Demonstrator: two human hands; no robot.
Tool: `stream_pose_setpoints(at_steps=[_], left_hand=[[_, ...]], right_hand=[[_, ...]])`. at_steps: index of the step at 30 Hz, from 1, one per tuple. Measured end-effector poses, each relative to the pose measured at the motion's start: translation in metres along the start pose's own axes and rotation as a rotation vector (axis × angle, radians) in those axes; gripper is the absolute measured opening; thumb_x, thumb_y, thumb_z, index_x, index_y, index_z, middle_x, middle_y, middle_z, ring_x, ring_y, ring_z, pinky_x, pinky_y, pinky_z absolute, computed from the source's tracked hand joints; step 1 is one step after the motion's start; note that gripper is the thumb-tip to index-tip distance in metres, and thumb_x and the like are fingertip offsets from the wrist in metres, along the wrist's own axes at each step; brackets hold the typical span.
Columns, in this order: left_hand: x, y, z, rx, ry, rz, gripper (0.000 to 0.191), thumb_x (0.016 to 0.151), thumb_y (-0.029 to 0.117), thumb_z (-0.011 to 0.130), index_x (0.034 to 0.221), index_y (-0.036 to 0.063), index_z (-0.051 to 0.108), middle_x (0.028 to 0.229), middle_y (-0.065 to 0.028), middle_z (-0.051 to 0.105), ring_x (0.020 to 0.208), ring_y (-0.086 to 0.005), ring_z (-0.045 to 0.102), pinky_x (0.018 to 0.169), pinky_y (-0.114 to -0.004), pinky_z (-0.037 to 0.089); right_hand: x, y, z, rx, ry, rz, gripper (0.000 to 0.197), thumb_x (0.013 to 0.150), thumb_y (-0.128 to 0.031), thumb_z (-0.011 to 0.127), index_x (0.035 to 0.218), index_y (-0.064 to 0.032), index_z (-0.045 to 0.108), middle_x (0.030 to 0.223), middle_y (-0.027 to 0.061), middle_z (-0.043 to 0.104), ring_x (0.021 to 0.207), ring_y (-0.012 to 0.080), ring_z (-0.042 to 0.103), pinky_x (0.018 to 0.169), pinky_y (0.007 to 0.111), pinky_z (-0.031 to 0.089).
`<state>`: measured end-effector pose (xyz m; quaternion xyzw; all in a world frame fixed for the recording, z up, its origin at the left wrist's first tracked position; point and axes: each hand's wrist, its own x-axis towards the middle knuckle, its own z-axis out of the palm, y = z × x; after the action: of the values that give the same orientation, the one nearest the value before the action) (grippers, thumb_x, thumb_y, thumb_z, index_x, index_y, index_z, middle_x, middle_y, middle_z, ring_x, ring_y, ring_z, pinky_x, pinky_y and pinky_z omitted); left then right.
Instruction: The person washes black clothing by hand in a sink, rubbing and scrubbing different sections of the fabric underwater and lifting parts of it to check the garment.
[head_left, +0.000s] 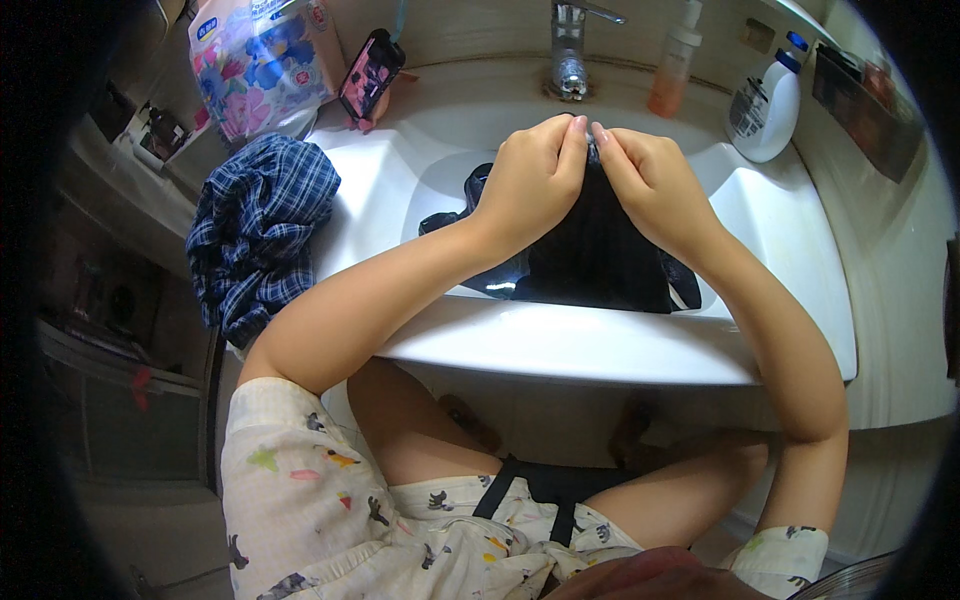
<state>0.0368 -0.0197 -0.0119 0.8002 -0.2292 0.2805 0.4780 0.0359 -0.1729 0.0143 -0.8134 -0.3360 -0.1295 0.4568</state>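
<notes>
A wet-looking black cloth garment (600, 255) hangs from my hands into the white washbasin (555, 337), its lower part lying against the basin's inner front. My left hand (532, 180) and my right hand (652, 180) are closed side by side, thumbs up, each pinching the top of the fabric near the middle of the bowl. More dark, bunched cloth shows left of my left wrist. A crumpled blue plaid cloth (262, 225) rests on the basin's left edge, near my left forearm. The chrome faucet (571, 60) stands just beyond my hands.
At the back left are a floral plastic package (262, 67) and a propped smartphone (371, 75). A pump bottle with orange liquid (671, 67) and a white bottle with a blue cap (769, 105) stand at the back right. A dark wall basket (866, 112) hangs on the right.
</notes>
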Motion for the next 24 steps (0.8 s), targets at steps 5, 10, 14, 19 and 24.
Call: stream_pose_setpoints(at_steps=[5, 10, 14, 19, 24], left_hand=[[-0.005, 0.014, -0.001, -0.041, -0.036, 0.034, 0.032, 0.098, 0.018, 0.043, 0.076, -0.0042, 0.047, 0.058, -0.0137, 0.043, 0.053, -0.0169, 0.035, 0.050, -0.033, 0.033], [-0.006, 0.016, -0.002, -0.036, -0.048, 0.102, 0.031, 0.098, 0.017, 0.043, 0.075, -0.0039, 0.047, 0.057, -0.0137, 0.041, 0.052, -0.0169, 0.036, 0.049, -0.033, 0.032], [-0.004, 0.013, -0.001, -0.007, -0.043, 0.070, 0.031, 0.098, 0.018, 0.043, 0.076, -0.0043, 0.049, 0.058, -0.0136, 0.043, 0.052, -0.0163, 0.036, 0.050, -0.033, 0.033], [0.000, 0.005, -0.002, -0.031, -0.001, 0.019, 0.031, 0.098, 0.020, 0.043, 0.081, -0.0052, 0.052, 0.060, -0.0141, 0.045, 0.056, -0.0149, 0.038, 0.053, -0.032, 0.035], [0.000, 0.004, -0.002, -0.028, 0.019, -0.030, 0.031, 0.098, 0.019, 0.043, 0.079, -0.0049, 0.051, 0.060, -0.0139, 0.044, 0.057, -0.0151, 0.038, 0.054, -0.033, 0.035]], right_hand=[[0.004, 0.012, 0.000, 0.001, 0.029, -0.037, 0.033, 0.093, -0.019, 0.045, 0.072, 0.0063, 0.050, 0.065, 0.0248, 0.051, 0.056, 0.0382, 0.045, 0.054, 0.041, 0.036], [0.004, 0.008, -0.001, 0.014, 0.036, -0.043, 0.033, 0.094, -0.019, 0.045, 0.074, 0.0061, 0.051, 0.064, 0.0245, 0.051, 0.056, 0.0384, 0.047, 0.054, 0.041, 0.037], [0.002, 0.007, -0.002, 0.010, 0.018, -0.028, 0.032, 0.094, -0.018, 0.045, 0.075, 0.0063, 0.051, 0.065, 0.0246, 0.051, 0.057, 0.0379, 0.046, 0.055, 0.041, 0.037], [0.001, 0.002, -0.001, 0.014, 0.017, -0.044, 0.031, 0.093, -0.018, 0.045, 0.075, 0.0067, 0.051, 0.066, 0.0245, 0.051, 0.055, 0.0364, 0.044, 0.055, 0.041, 0.036], [0.001, 0.002, -0.001, 0.008, -0.014, -0.038, 0.032, 0.094, -0.018, 0.045, 0.075, 0.0070, 0.050, 0.064, 0.0235, 0.050, 0.054, 0.0339, 0.044, 0.054, 0.040, 0.036]])
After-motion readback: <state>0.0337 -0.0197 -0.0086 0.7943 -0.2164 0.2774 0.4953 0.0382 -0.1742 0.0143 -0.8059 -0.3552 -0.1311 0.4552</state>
